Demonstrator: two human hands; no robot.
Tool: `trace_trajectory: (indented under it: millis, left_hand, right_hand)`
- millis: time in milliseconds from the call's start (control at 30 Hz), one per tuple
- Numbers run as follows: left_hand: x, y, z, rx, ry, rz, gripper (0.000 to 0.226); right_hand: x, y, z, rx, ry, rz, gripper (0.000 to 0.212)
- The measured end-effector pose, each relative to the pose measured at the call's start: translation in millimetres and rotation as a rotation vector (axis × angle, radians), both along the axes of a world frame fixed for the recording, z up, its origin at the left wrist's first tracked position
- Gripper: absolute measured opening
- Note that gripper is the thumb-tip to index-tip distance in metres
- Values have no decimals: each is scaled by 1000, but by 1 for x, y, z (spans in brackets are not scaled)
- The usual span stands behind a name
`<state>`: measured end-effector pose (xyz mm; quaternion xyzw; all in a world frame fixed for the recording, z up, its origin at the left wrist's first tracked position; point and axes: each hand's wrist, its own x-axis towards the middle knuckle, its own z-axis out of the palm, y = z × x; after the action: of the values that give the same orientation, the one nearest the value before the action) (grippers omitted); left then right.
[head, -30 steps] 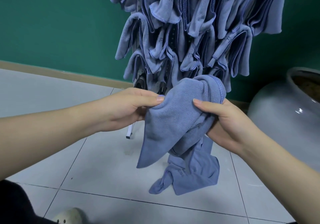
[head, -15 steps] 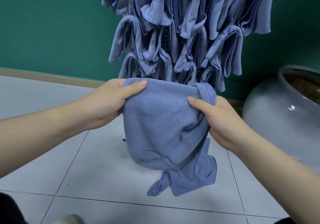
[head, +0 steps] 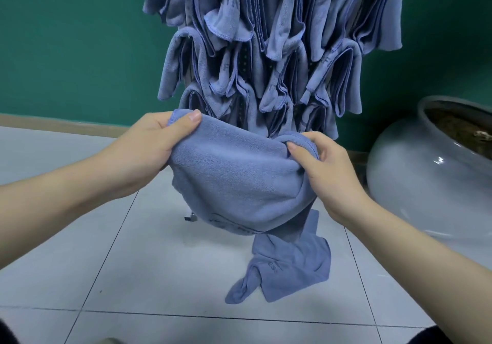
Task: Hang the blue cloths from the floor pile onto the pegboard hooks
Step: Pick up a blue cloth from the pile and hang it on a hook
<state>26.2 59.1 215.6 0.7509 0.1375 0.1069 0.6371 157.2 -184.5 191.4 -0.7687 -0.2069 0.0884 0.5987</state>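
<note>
Blue terry cloth [head: 234,181] hangs spread between the two hands, the left hand [head: 149,152] gripping its upper left corner with the thumb pressed over the hem and the fingers curled behind, the right hand [head: 327,173] pinching the bunched upper right edge between thumb and fingers. Just beyond the knuckles hang the rows of cloths [head: 266,59] already on the pegboard, against a green wall [head: 72,45]. Below the right hand one more cloth [head: 287,266] lies crumpled on the tiled floor [head: 138,269], and a grey glazed pot [head: 426,178] stands to that hand's right.
</note>
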Motion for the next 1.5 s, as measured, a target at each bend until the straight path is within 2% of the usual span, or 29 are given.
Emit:
trace_trajectory:
  millis: [133,333,467,700,800,900,1033,1133,1300,1400,1500]
  left_hand:
    - [-1,5,-2,9,4,43,38]
    - [-7,19,-6,-20,7,82,37]
    - [-10,22,-11,-35,14,95,37]
    - [-12,36,-11,-43,-24,143,37]
    - [-12,39,-15,8,-27,164,37]
    - [-12,40,-17,68,-30,232,33]
    - [-11,40,-19,128,-46,276,29]
    - [-10,38,-21,151,-46,282,28]
    - [-6,35,-21,105,-59,251,33]
    - [-6,33,-21,82,-38,228,34]
    - [-6,32,-24,50,10,197,37]
  right_hand:
    - [6,-2,-4,14,68,-33,26]
    - [20,-9,5,259,523,7,30]
    - [20,-11,12,359,686,47,30]
    - [30,-12,11,289,570,65,33]
    - [38,-14,7,129,355,-31,40]
    - [47,-17,6,-54,99,-49,72]
    - [63,-25,0,-129,-5,-98,70]
    - [66,-25,-4,-160,-9,-108,70]
    - [68,-24,-5,-160,133,-103,32]
    - [67,-26,-1,-147,262,-74,40]
    - [64,-26,1,-75,426,-66,34]
